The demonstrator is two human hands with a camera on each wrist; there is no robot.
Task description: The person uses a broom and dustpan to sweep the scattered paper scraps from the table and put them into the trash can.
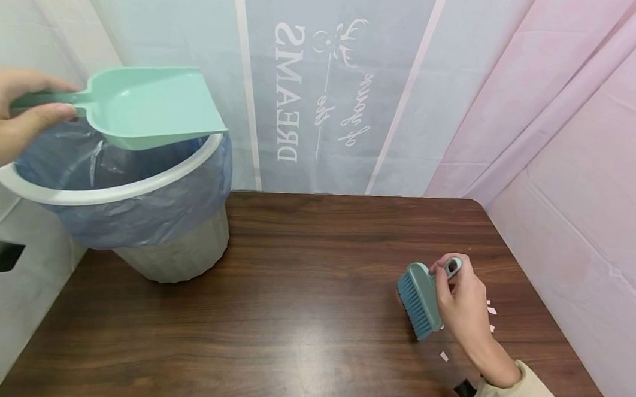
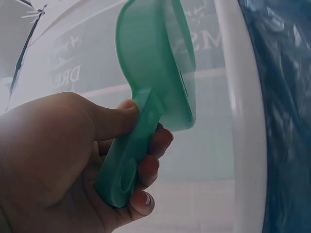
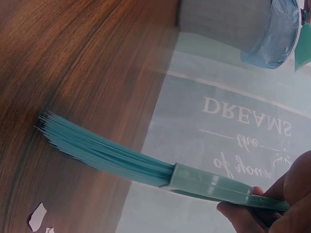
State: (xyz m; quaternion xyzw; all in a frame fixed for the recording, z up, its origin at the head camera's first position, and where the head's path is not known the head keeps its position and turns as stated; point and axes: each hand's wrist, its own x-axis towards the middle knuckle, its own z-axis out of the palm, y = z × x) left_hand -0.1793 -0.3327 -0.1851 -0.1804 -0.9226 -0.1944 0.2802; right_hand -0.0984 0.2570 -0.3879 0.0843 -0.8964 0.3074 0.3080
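My left hand grips the handle of a mint-green dustpan, holding it above a waste bin. In the left wrist view the thumb and curled fingers wrap the dustpan's handle. Over at the right of the table, my right hand pinches the looped handle of a green hand brush. Its teal bristles touch the wooden tabletop. Small white paper scraps lie beside and behind the brush; the right hand and forearm may hide others.
A blue plastic bag lines the bin, held under its white rim. The dark wooden table ends at a printed curtain at the back. A pale pink cloth hangs along the right side.
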